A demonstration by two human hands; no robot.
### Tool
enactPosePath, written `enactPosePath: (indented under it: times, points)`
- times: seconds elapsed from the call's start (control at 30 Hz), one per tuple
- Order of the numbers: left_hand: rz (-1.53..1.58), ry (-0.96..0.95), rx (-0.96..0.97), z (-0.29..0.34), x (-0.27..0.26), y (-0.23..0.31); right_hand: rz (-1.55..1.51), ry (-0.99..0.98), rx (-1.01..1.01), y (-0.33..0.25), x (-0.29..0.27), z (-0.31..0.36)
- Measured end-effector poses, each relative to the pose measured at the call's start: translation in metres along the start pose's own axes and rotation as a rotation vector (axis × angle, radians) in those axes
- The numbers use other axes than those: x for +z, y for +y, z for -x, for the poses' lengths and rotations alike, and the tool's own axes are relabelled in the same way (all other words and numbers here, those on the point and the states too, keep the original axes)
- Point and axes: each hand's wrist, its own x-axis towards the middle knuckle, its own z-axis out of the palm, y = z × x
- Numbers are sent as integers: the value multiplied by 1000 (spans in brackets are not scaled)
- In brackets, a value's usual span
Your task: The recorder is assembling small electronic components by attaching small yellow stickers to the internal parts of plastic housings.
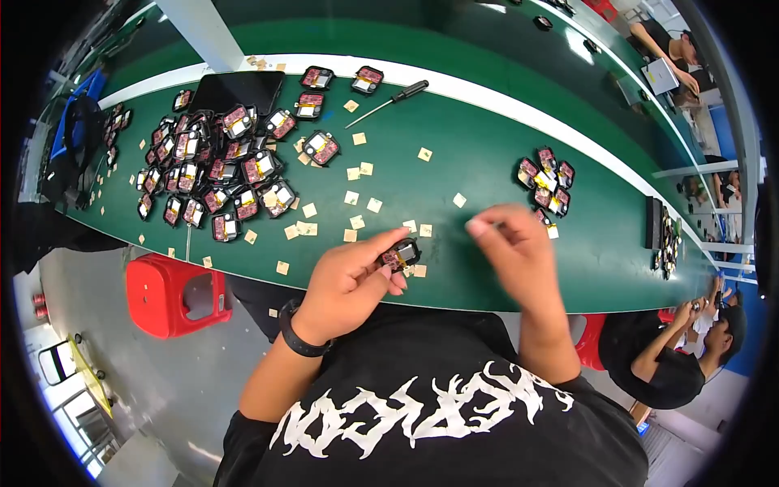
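Observation:
My left hand grips a small black device housing at the table's near edge. Its open side shows a dark red circuit board and a silver-grey block. To the right, my right hand is raised over the table, apart from the housing. Its thumb and forefinger come together in a pinch and the other fingers curl; anything between the tips is too small to make out. A pale yellow paper square lies just beyond those fingertips. More squares are scattered beyond my left hand.
A large heap of similar housings covers the left of the green table. A smaller cluster sits at the right. A screwdriver and a black tray lie farther back. Below the left edge stands a red stool. Another person sits at right.

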Motion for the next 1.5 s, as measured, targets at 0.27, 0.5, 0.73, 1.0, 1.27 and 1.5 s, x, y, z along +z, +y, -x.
enactPosePath:
  times: [0.27,0.5,0.73,1.0,1.27,1.5]
  points:
    - [-285,164,99,5,11,11,729,223,-234,25,-50,-33]
    - [-493,881,293,14,-73,44,631,43,-164,7,-52,-23]
    - [-641,1308,5,29,-214,47,599,19,-343,3,-40,-32]
    - [-1710,1268,26,14,-200,51,460,-70,-301,7,-32,-28]
    - [74,256,71,15,3,26,-15,-225,-391,-25,14,-10]
    - [485,72,-274,-11,6,4,24,-348,-467,-33,23,-9]
